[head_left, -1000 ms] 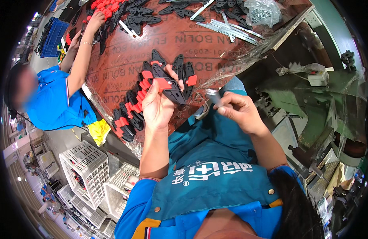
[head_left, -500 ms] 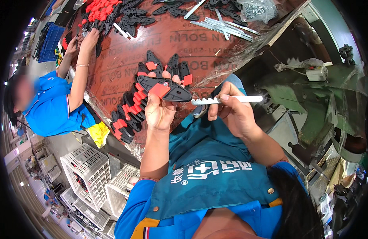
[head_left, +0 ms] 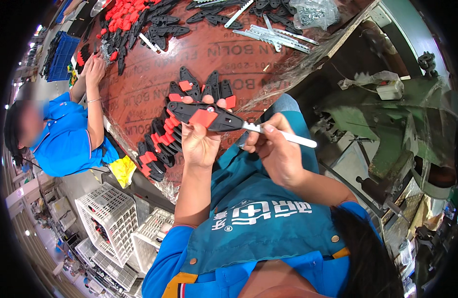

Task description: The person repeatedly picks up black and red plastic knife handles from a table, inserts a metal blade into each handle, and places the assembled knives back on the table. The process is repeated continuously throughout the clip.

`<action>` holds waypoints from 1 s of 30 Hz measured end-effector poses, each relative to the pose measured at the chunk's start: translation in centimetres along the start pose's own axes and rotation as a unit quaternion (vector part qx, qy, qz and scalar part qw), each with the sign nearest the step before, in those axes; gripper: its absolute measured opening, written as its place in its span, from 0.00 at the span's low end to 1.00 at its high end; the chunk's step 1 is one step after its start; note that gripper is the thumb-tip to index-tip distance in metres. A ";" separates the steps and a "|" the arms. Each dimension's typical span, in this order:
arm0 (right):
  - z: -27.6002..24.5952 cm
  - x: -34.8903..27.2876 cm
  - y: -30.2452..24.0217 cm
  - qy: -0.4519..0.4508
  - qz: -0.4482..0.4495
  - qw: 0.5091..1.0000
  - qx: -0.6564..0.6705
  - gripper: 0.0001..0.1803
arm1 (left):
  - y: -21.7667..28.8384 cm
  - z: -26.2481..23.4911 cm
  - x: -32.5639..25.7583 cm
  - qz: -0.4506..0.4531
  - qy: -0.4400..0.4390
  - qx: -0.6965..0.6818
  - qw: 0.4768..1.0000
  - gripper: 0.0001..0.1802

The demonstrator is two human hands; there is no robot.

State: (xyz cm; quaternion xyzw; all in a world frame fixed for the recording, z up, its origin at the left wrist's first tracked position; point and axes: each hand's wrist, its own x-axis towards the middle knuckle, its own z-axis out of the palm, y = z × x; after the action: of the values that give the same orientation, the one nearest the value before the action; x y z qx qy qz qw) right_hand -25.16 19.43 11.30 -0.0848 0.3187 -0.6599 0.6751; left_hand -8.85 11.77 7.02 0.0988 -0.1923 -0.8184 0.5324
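Observation:
My left hand (head_left: 201,145) is closed around a black plastic bracket (head_left: 226,120), a long pointed piece with a red tab (head_left: 203,118) and a small metal screw or rivet on its face. In my right hand (head_left: 282,158) is a pale notched metal strip (head_left: 302,140), pinched between thumb and fingers. The strip's toothed end meets the bracket's right tip and seems partly inside it; its smooth rounded end points right and slightly down. Behind my left hand, several similar black brackets with red tabs (head_left: 162,140) lie in a curved row on the table.
The reddish-brown table (head_left: 144,94) carries loose metal strips (head_left: 273,38), a plastic bag of small metal hardware (head_left: 316,15), black pieces (head_left: 164,27) and red pieces (head_left: 125,17). A co-worker (head_left: 72,131) handles parts at left. White crates (head_left: 107,218) stand lower left; a green machine (head_left: 388,124) is right.
My right hand has moved left and a little down, bringing the strip's notched end into the bracket's tip. The strip now tilts down to the right. The co-worker's hands have come together.

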 end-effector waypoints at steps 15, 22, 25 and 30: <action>-3.1 -1.1 -1.4 -0.160 0.248 0.926 -0.235 0.17 | 1.5 -0.1 0.5 -0.057 0.018 0.103 0.993 0.35; -2.1 -0.4 -0.9 -0.154 0.274 0.930 -0.190 0.19 | 1.6 -0.1 0.8 -0.085 0.022 0.080 0.993 0.32; -2.5 -0.5 -0.5 -0.145 0.240 0.930 -0.237 0.19 | 2.2 0.7 0.9 -0.100 0.085 0.122 0.984 0.30; -2.5 0.1 -0.3 -0.152 0.240 0.926 -0.249 0.19 | 1.7 0.2 1.2 -0.124 0.128 0.123 0.976 0.32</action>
State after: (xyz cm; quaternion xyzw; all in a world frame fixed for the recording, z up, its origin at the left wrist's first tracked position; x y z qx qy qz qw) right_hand -26.76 20.04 9.49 -0.2702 0.3773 -0.3563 0.8110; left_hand -8.06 10.11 7.97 0.2902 -0.2082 -0.8287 0.4310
